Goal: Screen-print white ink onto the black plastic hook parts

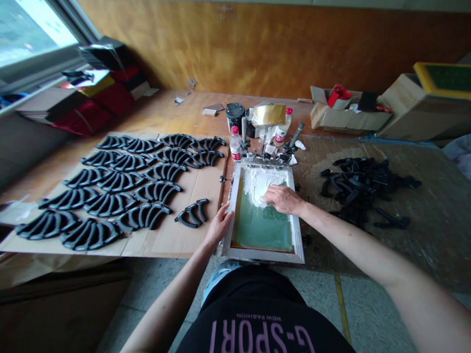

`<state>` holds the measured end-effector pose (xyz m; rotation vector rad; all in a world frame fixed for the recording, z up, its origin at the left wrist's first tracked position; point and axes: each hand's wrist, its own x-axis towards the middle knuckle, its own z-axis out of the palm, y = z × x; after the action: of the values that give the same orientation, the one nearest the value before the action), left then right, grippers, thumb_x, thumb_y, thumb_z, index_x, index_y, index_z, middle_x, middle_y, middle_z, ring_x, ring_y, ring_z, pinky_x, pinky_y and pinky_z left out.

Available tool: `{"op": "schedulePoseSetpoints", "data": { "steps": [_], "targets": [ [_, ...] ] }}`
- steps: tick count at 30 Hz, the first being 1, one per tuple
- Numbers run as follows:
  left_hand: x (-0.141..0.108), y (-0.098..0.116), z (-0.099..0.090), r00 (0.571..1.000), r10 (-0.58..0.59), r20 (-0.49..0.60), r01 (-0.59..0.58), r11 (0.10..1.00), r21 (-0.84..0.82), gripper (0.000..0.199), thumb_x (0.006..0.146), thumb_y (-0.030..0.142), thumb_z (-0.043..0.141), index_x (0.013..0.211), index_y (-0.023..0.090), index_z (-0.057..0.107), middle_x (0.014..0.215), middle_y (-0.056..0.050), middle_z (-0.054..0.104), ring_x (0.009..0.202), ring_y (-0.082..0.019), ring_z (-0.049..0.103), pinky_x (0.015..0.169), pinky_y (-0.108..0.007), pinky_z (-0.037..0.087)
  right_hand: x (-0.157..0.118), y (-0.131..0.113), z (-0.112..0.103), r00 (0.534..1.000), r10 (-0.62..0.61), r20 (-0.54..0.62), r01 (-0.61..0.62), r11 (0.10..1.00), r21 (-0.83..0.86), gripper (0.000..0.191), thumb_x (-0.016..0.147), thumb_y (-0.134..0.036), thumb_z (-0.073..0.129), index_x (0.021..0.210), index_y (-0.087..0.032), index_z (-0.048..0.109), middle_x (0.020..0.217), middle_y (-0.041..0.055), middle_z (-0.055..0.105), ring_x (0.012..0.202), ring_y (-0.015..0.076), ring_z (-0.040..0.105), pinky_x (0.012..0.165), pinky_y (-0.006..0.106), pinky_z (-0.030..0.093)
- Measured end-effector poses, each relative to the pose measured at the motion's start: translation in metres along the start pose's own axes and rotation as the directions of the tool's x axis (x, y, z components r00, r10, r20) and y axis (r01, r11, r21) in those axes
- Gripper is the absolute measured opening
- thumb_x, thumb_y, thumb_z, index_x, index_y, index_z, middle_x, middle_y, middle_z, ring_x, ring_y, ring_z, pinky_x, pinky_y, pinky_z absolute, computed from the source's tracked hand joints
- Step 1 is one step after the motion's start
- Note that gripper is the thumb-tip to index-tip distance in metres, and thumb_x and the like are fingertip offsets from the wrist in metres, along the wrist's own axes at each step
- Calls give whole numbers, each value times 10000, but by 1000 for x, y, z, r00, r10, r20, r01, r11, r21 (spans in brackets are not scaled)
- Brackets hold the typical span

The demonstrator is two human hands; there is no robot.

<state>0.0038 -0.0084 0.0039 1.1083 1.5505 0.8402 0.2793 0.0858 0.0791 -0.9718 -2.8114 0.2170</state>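
Observation:
A screen printing frame (300, 250) with a green mesh (263, 230) lies flat in front of me, its far end at a metal hinge clamp (263, 161). Thick white ink (259, 184) is smeared over the mesh's far half. My right hand (282, 198) is closed above the mesh at the ink's near edge; whatever its fingers hold is hidden among the white. At the frame's left side, my left hand (220, 223) grips the edge, thumb on top and fingers partly hidden. Left of it, a few curved black plastic handles (193, 213) lie on cardboard.
Rows of black handles (117, 179) cover the cardboard sheet (206, 184) at left. A loose pile of black handles (358, 189) lies at right. Behind the clamp stand a red-capped bottle (235, 143), another bottle (282, 128) and a black tub (234, 115). Cardboard boxes (346, 117) stand back right.

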Motion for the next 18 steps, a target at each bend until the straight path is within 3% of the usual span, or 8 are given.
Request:
{"op": "schedulePoseSetpoints", "data": {
  "steps": [2, 6, 10, 14, 18],
  "targets": [
    [0, 1, 0, 1000, 3, 11, -3, 1000, -26, 704, 811, 565, 599, 1390, 178, 496, 1012, -82, 706, 919, -226, 655, 784, -303, 507, 1, 2, -4, 1000, 7, 1, -7, 999, 37, 124, 819, -97, 543, 786, -193, 613, 824, 31, 626, 825, 189, 545, 727, 283, 391],
    [-3, 7, -1, 999, -19, 28, 20, 998, -54, 734, 804, 573, 600, 1406, 172, 472, 981, -85, 704, 878, -223, 660, 720, -290, 509, 4, -2, 12, 982, 131, -138, -131, 991, 5, 159, 854, -103, 507, 821, -180, 642, 854, 64, 627, 884, 214, 533, 753, 304, 401],
    [-6, 15, -2, 999, -32, 34, 33, 999, -41, 740, 807, 575, 598, 1417, 181, 455, 938, -76, 704, 803, -209, 653, 649, -268, 487, -10, -15, 26, 987, 39, -158, -37, 999, 20, 201, 886, -111, 480, 941, -163, 666, 918, 88, 644, 966, 228, 534, 833, 322, 419],
    [-11, 28, -7, 997, -15, 70, 19, 998, -52, 734, 813, 557, 603, 1428, 193, 435, 855, -49, 694, 738, -198, 645, 608, -260, 479, 8, -3, 6, 965, 168, -201, -148, 983, 110, 163, 877, -242, 614, 1029, -210, 665, 951, 50, 668, 914, 208, 579, 811, 309, 436],
    [-20, 61, -19, 998, 58, 32, -55, 995, -81, 646, 845, 597, 542, 1362, 211, 521, 924, -61, 702, 779, -195, 648, 612, -250, 482, 40, 42, -21, 878, 372, -302, -333, 927, 175, 535, 817, -260, 704, 1327, -258, 540, 1034, 46, 679, 878, 210, 608, 798, 327, 460]
  ]
}}
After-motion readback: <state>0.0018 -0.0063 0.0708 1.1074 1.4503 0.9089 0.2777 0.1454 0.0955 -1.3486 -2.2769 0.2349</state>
